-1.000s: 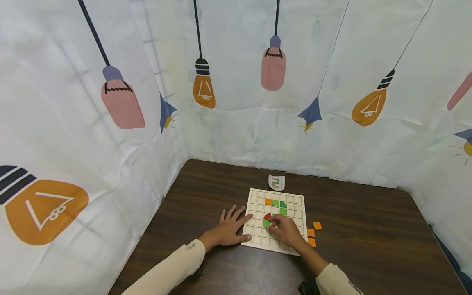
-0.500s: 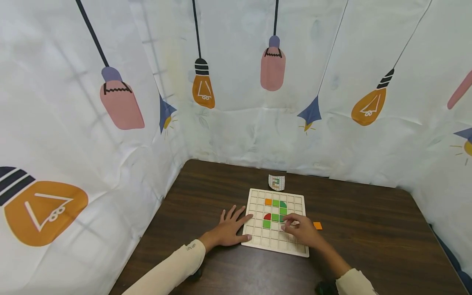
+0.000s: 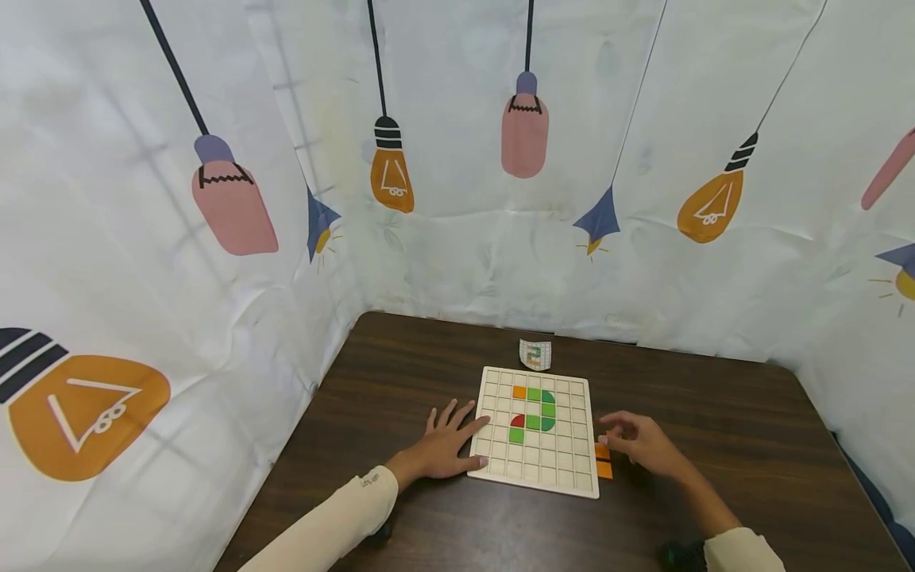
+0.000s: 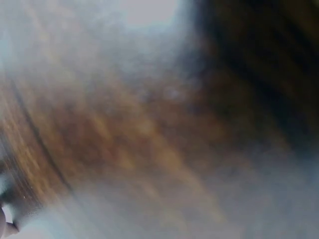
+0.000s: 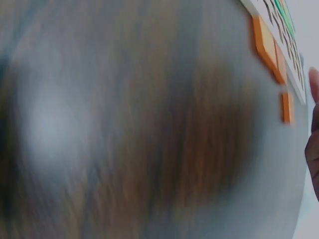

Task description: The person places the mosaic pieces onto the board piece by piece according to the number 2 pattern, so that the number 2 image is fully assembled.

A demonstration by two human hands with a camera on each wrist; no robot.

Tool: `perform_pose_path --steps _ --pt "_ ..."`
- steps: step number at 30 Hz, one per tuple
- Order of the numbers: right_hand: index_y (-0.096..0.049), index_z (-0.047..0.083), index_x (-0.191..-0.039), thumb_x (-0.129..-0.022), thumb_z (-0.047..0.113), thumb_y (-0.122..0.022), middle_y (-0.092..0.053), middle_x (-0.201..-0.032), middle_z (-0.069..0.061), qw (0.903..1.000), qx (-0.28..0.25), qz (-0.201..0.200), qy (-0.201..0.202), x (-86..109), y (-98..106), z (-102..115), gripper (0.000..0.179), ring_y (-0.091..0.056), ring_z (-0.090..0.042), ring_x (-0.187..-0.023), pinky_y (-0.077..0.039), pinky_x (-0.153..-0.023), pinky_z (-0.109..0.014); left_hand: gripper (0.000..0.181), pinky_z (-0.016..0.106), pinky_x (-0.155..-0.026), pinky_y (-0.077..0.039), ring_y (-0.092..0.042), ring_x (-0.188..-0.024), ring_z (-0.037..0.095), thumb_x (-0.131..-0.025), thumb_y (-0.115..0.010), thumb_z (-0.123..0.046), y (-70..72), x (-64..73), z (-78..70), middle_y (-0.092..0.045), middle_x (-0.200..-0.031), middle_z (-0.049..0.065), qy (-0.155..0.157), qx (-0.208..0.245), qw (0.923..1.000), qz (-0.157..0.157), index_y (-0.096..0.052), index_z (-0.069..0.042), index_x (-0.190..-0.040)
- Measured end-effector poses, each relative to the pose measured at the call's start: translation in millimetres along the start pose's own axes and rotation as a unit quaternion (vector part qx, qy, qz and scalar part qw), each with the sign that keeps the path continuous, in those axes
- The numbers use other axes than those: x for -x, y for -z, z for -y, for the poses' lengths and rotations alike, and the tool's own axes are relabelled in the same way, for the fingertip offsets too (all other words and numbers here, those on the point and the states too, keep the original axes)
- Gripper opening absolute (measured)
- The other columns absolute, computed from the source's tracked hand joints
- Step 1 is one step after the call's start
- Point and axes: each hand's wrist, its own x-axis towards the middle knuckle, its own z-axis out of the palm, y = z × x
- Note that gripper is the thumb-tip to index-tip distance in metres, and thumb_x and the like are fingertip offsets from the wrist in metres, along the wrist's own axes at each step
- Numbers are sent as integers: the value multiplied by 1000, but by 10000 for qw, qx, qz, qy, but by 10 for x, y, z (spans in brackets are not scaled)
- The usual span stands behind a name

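A cream gridded board (image 3: 557,461) lies on the dark table. On it sit coloured tiles: an orange square (image 3: 519,392), several light green squares, two dark green rounded pieces and a red rounded piece (image 3: 518,421). My left hand (image 3: 445,446) lies with fingers spread at the board's left edge, forefinger and thumb touching it. My right hand (image 3: 643,445) is right of the board, fingers bent loosely over loose orange tiles (image 3: 604,469). In the right wrist view the orange tiles (image 5: 287,107) lie apart from the right hand (image 5: 313,144), only partly seen; nothing shows in its fingers.
A small printed card (image 3: 535,355) with a coloured grid pattern lies just beyond the board. The wooden table (image 3: 715,421) extends to the right and left. A white patterned cloth (image 3: 457,262) hangs behind. The left wrist view is mostly blurred table.
My right hand has moved right, from over the board to the orange tiles beside it. A dark green rounded tile now shows uncovered on the board. The left hand stays put.
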Motion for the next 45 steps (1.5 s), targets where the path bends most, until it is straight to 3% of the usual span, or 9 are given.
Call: perform_pose_path --steps 7,16,22,29,45 --pt "-60 0 -128 -91 29 -76 -65 -84 -2 9987 278 163 -405 59 200 -170 49 -49 -7 -52 -46 -48 -27 77 76 -112 -10 -7 -154 44 -95 -48 -69 10 4 -6 -13 -169 7 40 -37 10000 6 -27 -34 -160" --pt "-64 4 -126 -85 28 -82 -63 -98 -7 9953 630 -44 -733 46 153 -246 51 -52 -11 -58 -47 -51 -27 77 76 -112 -10 -7 -154 45 -96 -48 -68 26 12 -21 -14 -169 8 2 -40 10000 21 -27 -33 -160" --pt "-66 6 -128 -87 30 -80 -64 -105 -8 9933 1077 -61 -415 44 135 -238 50 -49 -9 -68 -42 -58 -25 77 75 -113 -9 -6 -154 45 -96 -48 -69 10 12 -7 -13 -169 8 2 -37 10000 38 -26 -33 -161" --pt "-70 6 -125 -87 28 -80 -63 -101 -4 9897 1413 -232 -5 52 100 -223 45 -55 -13 -86 -41 -65 -23 77 76 -112 -9 -7 -154 45 -96 -48 -68 26 18 -21 -13 -169 9 -22 -12 10000 22 -26 -32 -161" --pt "-76 13 -111 -88 21 -78 -62 -92 7 9845 1667 -547 15 73 52 -246 24 -51 -3 -80 -42 -66 -25 76 76 -112 -9 -7 -154 46 -97 -50 -66 54 26 -51 -14 -169 10 -2 12 10000 30 -28 -31 -160"
